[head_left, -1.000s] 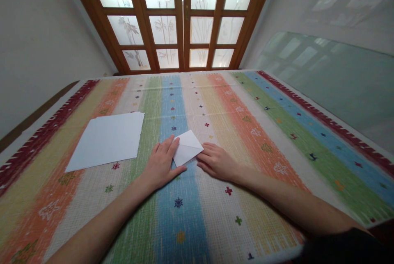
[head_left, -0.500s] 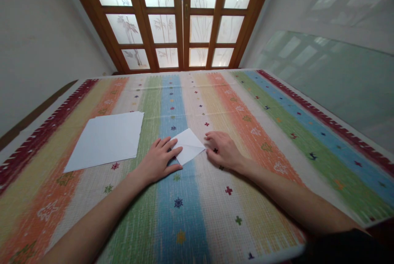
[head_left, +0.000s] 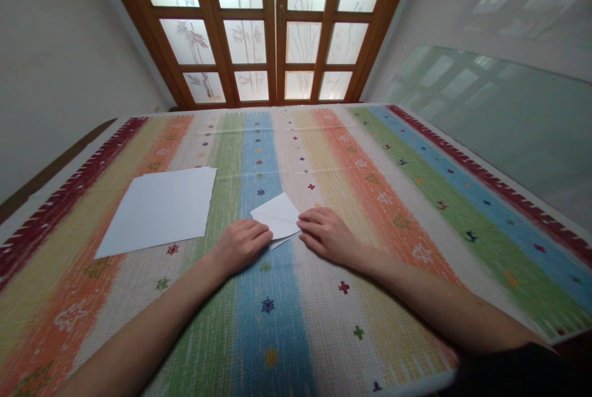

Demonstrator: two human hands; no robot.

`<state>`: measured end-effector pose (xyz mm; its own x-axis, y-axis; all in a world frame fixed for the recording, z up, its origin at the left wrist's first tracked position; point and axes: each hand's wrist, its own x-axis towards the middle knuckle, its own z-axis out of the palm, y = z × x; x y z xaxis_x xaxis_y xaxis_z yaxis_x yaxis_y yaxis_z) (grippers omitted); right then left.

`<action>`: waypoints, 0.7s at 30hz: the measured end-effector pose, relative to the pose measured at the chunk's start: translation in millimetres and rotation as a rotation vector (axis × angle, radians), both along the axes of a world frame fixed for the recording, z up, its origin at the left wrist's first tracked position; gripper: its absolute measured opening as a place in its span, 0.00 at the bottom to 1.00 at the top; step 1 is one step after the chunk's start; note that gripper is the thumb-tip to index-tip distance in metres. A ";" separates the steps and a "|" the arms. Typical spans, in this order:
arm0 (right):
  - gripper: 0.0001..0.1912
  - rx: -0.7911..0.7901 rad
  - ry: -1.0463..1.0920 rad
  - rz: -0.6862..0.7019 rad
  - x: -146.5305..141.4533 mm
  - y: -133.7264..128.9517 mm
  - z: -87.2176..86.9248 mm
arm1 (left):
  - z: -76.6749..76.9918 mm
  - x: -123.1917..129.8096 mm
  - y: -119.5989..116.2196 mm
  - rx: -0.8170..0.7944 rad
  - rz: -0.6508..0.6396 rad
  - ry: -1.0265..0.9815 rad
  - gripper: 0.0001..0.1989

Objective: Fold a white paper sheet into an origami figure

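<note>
Right, I have the left hand (head_left: 241, 241) closed on the near left edge of the small folded paper (head_left: 277, 213), on the striped cloth (head_left: 263, 329); the right hand (head_left: 329, 237) is narrow at its right corner, though I can't tell if it pinches. Layers part at the near edge, so I judge this is fold handling, calling for light fingertips; loose sheets (head_left: 160, 212) lie left, apart

Two hands (head_left: 243, 243), one folded paper (head_left: 277, 215), one paper stack (head_left: 160, 211), one tablecloth (head_left: 272, 317), twelve panes (head_left: 246, 42).
</note>
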<state>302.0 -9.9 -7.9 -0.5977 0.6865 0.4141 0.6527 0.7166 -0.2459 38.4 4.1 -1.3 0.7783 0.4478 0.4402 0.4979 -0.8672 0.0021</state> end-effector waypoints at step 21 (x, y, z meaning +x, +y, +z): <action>0.12 -0.258 -0.088 -0.198 -22.4 -1.0 7.9 | 5.5 22.1 2.8 -0.457 0.545 -0.089 0.14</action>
<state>279.6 -10.9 0.0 -0.4683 0.8682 0.1643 0.7998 0.4955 -0.3389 60.5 7.0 4.2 0.3612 0.9174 0.1668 0.8412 -0.3978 0.3661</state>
